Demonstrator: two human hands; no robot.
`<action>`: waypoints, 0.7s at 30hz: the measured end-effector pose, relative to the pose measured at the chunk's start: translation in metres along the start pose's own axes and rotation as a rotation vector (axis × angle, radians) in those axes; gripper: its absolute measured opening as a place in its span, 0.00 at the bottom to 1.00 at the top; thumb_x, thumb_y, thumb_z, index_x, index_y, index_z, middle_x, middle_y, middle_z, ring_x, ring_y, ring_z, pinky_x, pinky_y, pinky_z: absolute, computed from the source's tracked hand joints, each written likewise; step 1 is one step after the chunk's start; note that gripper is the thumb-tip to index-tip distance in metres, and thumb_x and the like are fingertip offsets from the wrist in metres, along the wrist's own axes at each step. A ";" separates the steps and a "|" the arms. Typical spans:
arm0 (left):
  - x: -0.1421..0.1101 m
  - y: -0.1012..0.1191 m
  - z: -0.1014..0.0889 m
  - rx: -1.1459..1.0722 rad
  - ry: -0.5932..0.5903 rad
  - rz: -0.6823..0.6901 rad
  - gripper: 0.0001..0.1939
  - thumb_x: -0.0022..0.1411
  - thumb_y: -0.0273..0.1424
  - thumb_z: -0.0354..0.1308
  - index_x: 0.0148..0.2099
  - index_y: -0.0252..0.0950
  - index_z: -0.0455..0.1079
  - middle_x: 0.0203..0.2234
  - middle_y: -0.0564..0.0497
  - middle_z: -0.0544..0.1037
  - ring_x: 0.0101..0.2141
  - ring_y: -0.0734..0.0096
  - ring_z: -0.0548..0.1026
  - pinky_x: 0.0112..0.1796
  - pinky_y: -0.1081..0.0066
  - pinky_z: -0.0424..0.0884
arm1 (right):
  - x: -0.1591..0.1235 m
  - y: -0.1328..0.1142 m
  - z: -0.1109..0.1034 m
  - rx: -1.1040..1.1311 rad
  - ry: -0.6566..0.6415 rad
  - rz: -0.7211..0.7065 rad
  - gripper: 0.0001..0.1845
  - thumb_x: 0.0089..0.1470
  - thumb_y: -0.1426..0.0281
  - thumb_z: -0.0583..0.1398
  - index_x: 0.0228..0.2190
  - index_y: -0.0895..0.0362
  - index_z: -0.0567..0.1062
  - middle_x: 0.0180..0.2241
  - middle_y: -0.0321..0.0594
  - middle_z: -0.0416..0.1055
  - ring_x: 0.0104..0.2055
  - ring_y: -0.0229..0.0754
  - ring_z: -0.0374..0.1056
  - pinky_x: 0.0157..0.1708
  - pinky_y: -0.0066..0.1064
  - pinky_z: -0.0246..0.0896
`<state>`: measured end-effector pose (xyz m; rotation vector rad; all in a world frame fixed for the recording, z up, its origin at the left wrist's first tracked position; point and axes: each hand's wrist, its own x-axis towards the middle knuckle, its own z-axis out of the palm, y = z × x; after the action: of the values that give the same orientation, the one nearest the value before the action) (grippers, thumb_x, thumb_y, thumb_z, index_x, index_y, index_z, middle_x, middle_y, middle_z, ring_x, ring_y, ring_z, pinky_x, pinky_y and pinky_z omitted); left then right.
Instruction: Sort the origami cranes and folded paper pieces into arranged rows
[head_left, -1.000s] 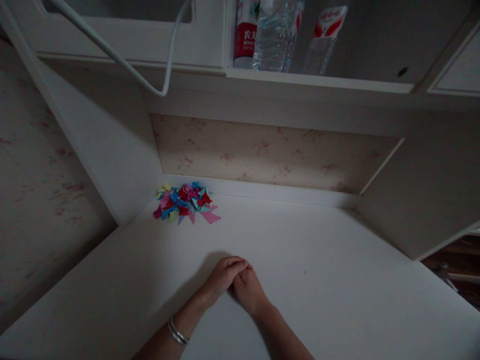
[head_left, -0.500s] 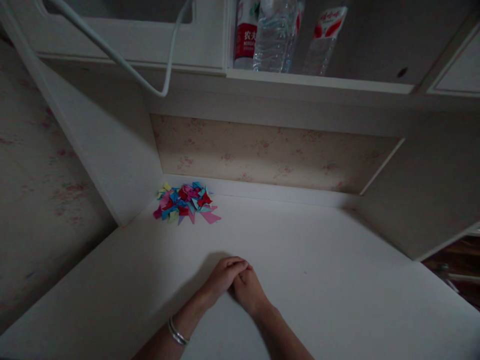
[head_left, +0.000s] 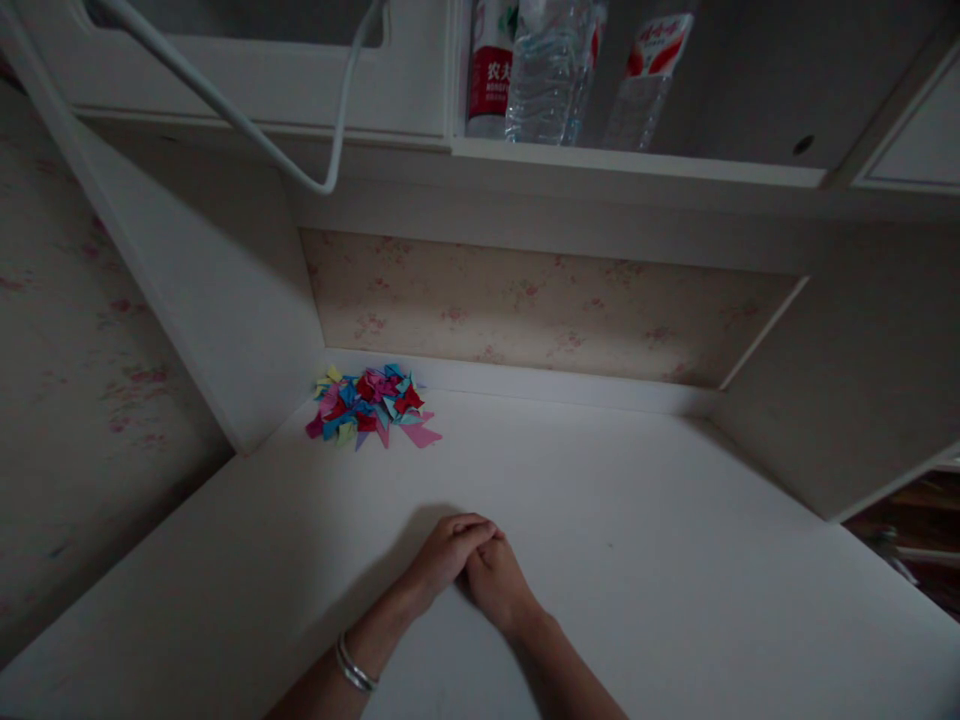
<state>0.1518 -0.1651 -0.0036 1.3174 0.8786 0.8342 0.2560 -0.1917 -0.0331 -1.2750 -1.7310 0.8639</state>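
My left hand [head_left: 448, 548], with silver bangles [head_left: 354, 665] on its wrist, is folded over the fingers of my right hand [head_left: 495, 580]. The two hands are clasped and rest on the white desk [head_left: 637, 620], near its middle. Closed fingers show on the left hand, its thumb lying across the right. The right hand's fingers are curled in and mostly hidden, so whether anything lies inside the clasp is not visible. Beyond the hands, at the back left, lies a heap of small folded coloured paper pieces [head_left: 367, 405] in pink, red, blue and yellow.
A shelf [head_left: 637, 168] overhangs the desk and holds plastic bottles [head_left: 544, 80]. A white cable [head_left: 247, 130] hangs down in a loop at the upper left. Side panels [head_left: 202, 270] stand at both ends, with flowered wallpaper [head_left: 525, 300] behind.
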 end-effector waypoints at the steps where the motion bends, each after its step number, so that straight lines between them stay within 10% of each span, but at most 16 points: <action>1: 0.000 0.000 0.000 0.003 0.002 0.002 0.13 0.55 0.35 0.56 0.36 0.33 0.79 0.32 0.48 0.81 0.39 0.61 0.75 0.43 0.67 0.67 | 0.000 0.000 0.000 -0.002 -0.001 0.001 0.18 0.54 0.75 0.47 0.32 0.60 0.77 0.34 0.44 0.76 0.38 0.41 0.71 0.40 0.30 0.63; 21: 0.001 -0.003 0.000 0.005 0.001 0.007 0.13 0.55 0.34 0.56 0.35 0.33 0.79 0.31 0.48 0.81 0.38 0.62 0.75 0.43 0.68 0.66 | 0.001 0.001 0.000 -0.013 -0.020 0.008 0.19 0.56 0.74 0.47 0.31 0.60 0.77 0.32 0.44 0.76 0.37 0.41 0.71 0.40 0.31 0.64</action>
<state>0.1522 -0.1648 -0.0062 1.3256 0.8781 0.8393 0.2566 -0.1904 -0.0339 -1.2869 -1.7514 0.8739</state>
